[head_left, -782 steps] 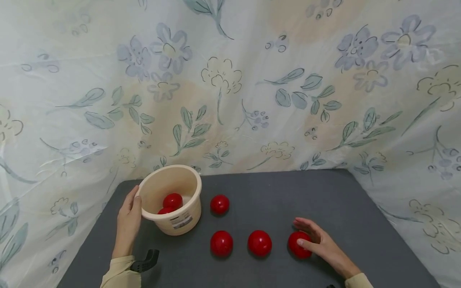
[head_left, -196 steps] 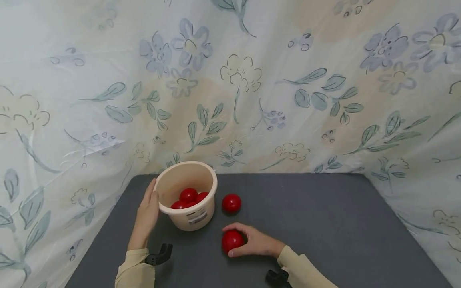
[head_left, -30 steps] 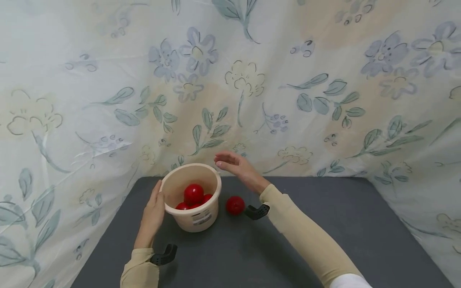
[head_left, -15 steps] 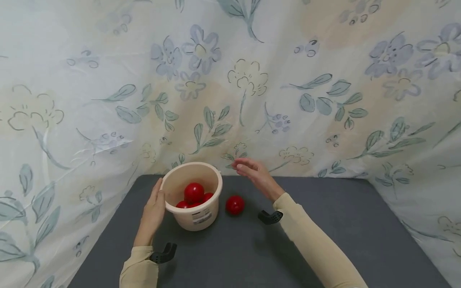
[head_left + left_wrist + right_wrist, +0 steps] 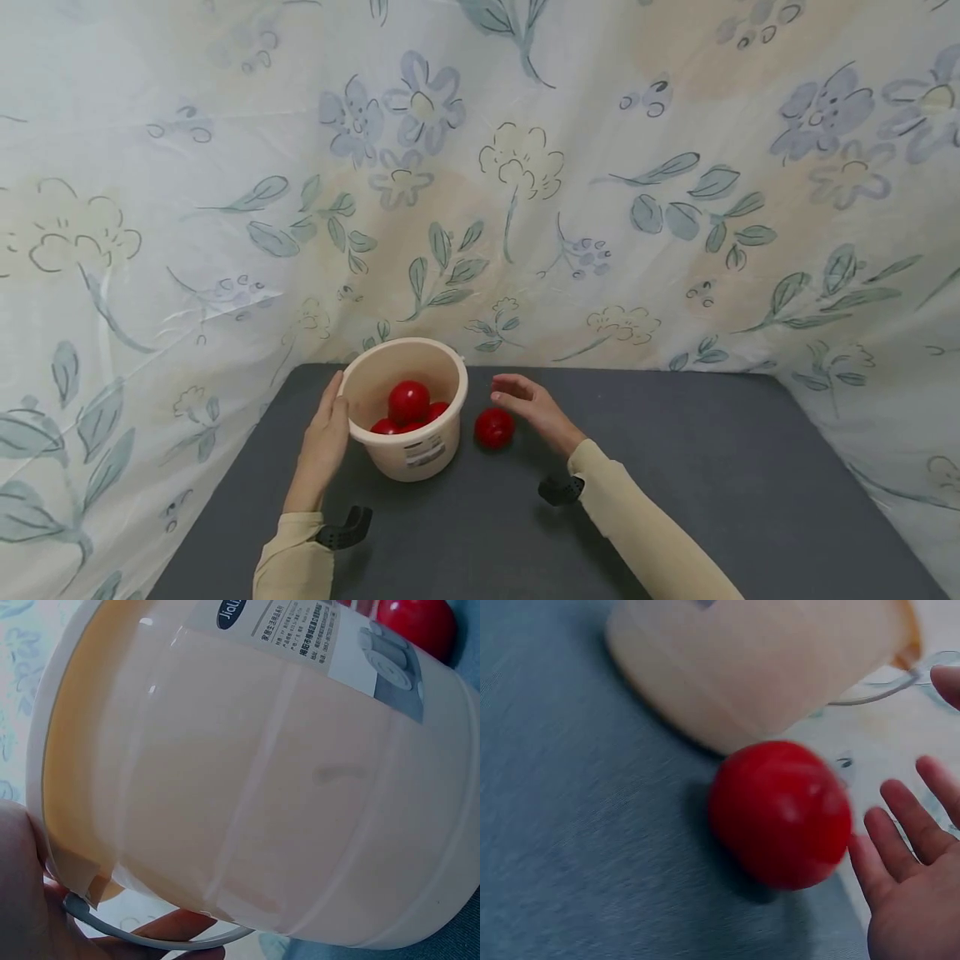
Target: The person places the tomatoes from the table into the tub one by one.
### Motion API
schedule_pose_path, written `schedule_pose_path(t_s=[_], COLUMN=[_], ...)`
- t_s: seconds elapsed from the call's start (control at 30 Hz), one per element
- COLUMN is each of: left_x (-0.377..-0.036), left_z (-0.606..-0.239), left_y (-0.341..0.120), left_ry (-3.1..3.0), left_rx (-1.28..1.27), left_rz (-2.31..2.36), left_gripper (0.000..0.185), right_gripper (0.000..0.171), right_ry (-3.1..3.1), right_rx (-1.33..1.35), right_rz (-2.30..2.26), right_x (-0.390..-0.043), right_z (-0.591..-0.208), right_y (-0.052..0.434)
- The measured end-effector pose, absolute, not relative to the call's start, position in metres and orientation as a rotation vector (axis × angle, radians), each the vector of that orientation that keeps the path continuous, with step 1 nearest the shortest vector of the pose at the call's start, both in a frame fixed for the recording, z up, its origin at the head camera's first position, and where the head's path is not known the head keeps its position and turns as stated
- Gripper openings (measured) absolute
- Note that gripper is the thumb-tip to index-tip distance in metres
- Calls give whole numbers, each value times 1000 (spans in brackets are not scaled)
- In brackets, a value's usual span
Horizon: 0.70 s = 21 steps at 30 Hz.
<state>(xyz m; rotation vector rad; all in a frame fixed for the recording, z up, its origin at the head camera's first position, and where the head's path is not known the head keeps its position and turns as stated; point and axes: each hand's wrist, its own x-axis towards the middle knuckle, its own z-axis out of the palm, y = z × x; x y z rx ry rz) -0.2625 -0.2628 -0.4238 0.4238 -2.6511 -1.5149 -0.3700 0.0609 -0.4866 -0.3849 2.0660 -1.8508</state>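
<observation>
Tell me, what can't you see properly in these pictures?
- Head view: how many red balls lie in the bucket; its wall hides the lower ones.
- Left wrist view: the left hand, cut off by the edge.
- Right wrist view: the loose red ball and right hand, blurred by motion.

The head camera is looking forward and down from above the near edge of the counter, taking in the whole dark surface, the flowered cloth hanging behind and at both sides, and both forearms reaching in from below. The left wrist camera is sitting very close against the cream bucket, whose labelled wall is filling nearly its whole frame, tilted on its side. The right wrist camera is looking along the palm from low over the counter, close to the red ball. All three views are sharing the bucket and that ball, which is peeking in at the left wrist view's top right corner.
</observation>
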Motion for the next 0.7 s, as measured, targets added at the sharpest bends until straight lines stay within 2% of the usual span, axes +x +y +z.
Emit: schedule_pose_path(t_s=[0.27, 0.7], left_x=[-263, -263], left_z=[-424, -424], left_y=[-262, -262], left_ry=[-2654, -2647], left_rx=[410, 406], left_rz=[-1507, -1508], left_gripper=[58, 57], right_gripper=[75, 76], right_ry=[2177, 2345], right_rx=[-394, -484], right_rz=[-1719, -1514], right_x=[-363, -357], right_z=[-510, -525], right_y=[52, 51])
